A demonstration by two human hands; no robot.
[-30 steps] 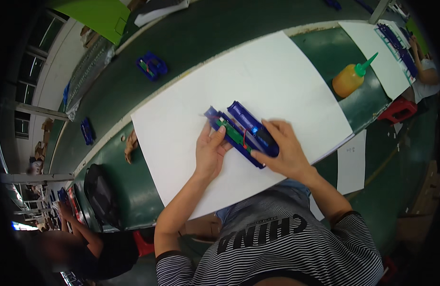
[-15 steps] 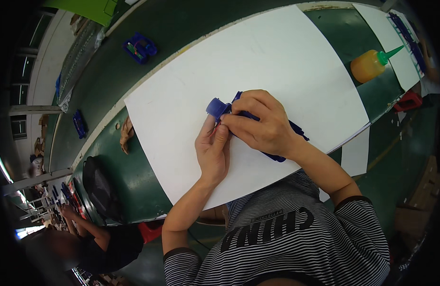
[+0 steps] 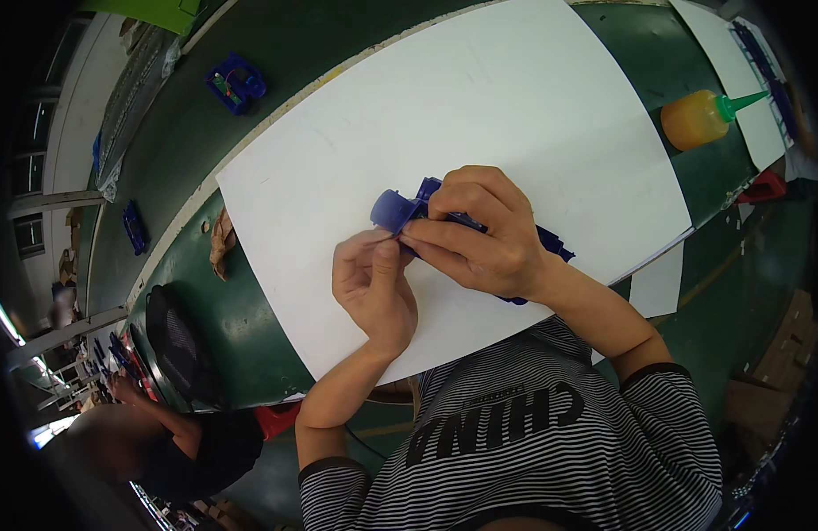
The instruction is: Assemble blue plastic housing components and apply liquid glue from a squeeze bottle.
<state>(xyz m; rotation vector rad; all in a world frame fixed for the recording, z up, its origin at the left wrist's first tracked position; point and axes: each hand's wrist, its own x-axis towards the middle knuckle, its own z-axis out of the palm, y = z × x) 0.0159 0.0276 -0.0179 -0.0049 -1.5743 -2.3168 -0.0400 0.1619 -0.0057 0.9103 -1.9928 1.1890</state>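
My right hand (image 3: 489, 232) is closed around a blue plastic housing (image 3: 392, 211) with a round, cup-like end pointing left. Thumb and fingertips pinch it just behind that end. Close below the cup is my left hand (image 3: 374, 288), its fingers curled and the thumb against the forefinger; whatever lies in that pinch is too small to make out. More blue plastic (image 3: 553, 243) shows beyond my right wrist, over the white sheet (image 3: 338, 159). How it joins the housing is hidden by the hand.
A bottle of amber liquid (image 3: 694, 121) with a green nozzle lies at the right. Across the board's far edge are an open blue casing (image 3: 235, 84) and another blue part (image 3: 135, 228). A black mesh item (image 3: 179, 345) is at the left, near a seated person (image 3: 205, 456).
My left hand has drawn down and left from the housing, its fingers curling in. The red strand seen at its fingertips before no longer shows. The view has shifted slightly.
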